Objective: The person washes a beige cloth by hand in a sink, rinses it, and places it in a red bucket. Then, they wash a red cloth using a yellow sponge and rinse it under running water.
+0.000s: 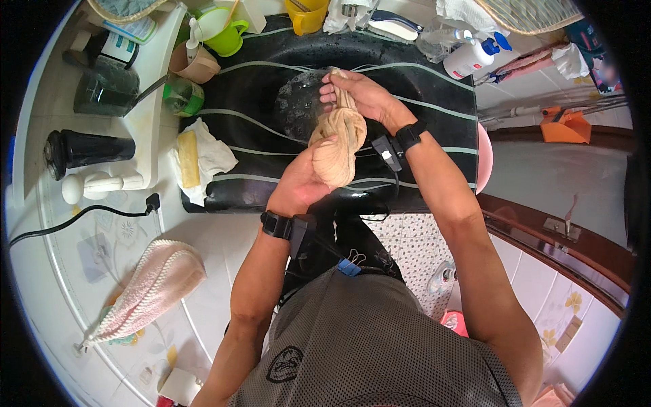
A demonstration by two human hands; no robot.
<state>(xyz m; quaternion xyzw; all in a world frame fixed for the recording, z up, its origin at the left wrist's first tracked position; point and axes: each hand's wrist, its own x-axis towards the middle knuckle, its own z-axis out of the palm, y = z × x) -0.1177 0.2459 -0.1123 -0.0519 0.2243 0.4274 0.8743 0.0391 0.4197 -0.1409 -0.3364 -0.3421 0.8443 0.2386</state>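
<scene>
A bunched, twisted beige cloth (336, 157) hangs between my two hands over a black washbasin counter (244, 129) with pale wavy lines. My left hand (302, 178) cups the thick lower bulge of the cloth. Higher up, my right hand (366, 94) grips its narrow gathered end, thumb on top. Sudsy water (297, 109) lies in the dark basin just left of the cloth. Part of the basin is hidden behind the cloth and hands. Both wrists wear black straps with small devices.
A yellow soap bar (188, 160) rests on a white rag (211, 157) at the counter's left. Along the back stand a green cup (224, 35), a yellow mug (306, 18), a scrub brush (394, 26) and a white pump bottle (468, 58). A pink towel (147, 292) hangs at left.
</scene>
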